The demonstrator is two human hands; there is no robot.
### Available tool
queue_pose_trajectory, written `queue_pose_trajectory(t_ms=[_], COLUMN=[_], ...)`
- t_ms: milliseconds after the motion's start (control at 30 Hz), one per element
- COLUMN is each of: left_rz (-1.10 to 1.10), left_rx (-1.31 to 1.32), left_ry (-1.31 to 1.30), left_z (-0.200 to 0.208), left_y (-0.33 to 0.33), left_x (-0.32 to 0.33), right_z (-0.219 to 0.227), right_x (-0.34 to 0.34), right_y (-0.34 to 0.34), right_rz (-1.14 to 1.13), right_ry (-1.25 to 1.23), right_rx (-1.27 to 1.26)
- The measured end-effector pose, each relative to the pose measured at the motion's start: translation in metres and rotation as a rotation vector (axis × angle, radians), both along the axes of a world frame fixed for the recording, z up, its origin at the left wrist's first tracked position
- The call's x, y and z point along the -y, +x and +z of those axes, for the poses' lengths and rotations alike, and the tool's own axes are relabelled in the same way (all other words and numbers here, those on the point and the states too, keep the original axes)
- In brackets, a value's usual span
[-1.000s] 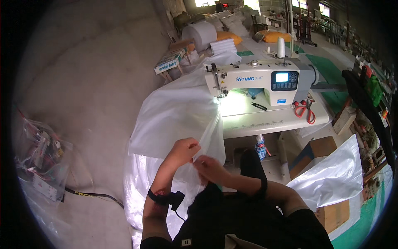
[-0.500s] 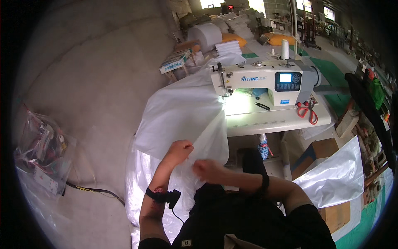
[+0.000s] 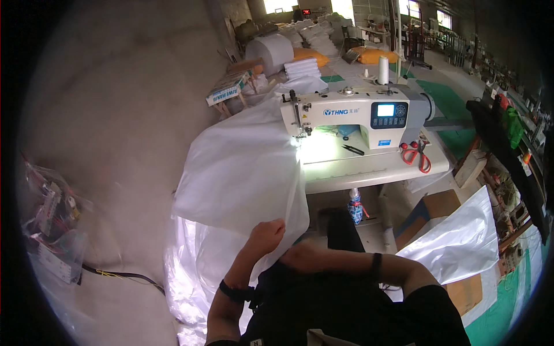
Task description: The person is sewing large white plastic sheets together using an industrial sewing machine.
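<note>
A large white plastic sheet spreads from under the sewing machine's needle and hangs down toward my lap. My left hand is closed on the lower part of this sheet, fingers curled. Just right of it, my right hand is close to the sheet's edge near my lap; motion and shadow smear its fingers. Shiny plastic film hangs below the sheet on the left. The white sewing machine has its needle area lit, with the sheet's upper corner beneath it.
Black thread snips and red-handled scissors lie on the machine table. A blue bottle hangs beneath it. At right, a cardboard box has plastic film over it. A cable crosses the floor.
Both hands have moved right relative to the sheet and closer to my lap. The left hand now grips the sheet. The whole view has shifted slightly.
</note>
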State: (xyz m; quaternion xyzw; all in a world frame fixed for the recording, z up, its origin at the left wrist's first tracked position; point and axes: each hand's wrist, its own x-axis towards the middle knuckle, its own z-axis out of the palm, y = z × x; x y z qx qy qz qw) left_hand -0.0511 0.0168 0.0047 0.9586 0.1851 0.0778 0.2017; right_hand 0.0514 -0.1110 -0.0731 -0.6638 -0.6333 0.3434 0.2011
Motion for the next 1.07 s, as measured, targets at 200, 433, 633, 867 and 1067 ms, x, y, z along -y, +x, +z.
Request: queue_pose_trajectory(t_ms=[200, 433, 633, 867, 1067], left_rz=[0.02, 0.064, 0.11, 0.262, 0.392], left_rx=[0.122, 0.062, 0.029, 0.179, 0.285], left_ry=[-0.141, -0.375, -0.784, -1.118, -1.131], left_z=[-0.022, -0.004, -0.008, -0.035, -0.049], left_y=[0.0, -0.002, -0.001, -0.01, -0.008], left_x=[0.003, -0.011, -0.014, -0.006, -0.011], right_z=[-0.01, 0.012, 0.052, 0.031, 0.027], right_x=[0.0, -0.012, 0.013, 0.003, -0.005], right_y=[0.064, 0.012, -0.039, -0.043, -0.026], right_rz=[-0.829, -0.558, 0.13, 0.307, 0.471], right_ry=[0.065, 0.377, 0.26, 0.04, -0.032], right_rx=[-0.816, -0.803, -0.339, -0.352, -0.315])
